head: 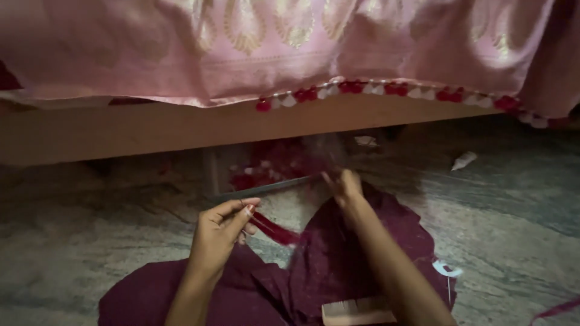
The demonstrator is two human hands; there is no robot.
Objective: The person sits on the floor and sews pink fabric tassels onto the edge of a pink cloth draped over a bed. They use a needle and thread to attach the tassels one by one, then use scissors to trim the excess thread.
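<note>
The left hand [220,226] pinches a tuft of red thread [275,230] between thumb and fingertips, held just above the maroon cloth [338,259] spread over the stone floor [513,205]. The right hand [343,186] is blurred, so its grip can't be made out. Shiny pink fabric [272,48] with a red-and-white tassel fringe [386,89] drapes above.

This looks like a home bedroom: a wooden bed frame [151,130] draped with a pink patterned cloth [272,48] edged in red tassels [362,88] stands on a mottled stone floor [513,199] strewn with maroon fabric [338,265].
</note>
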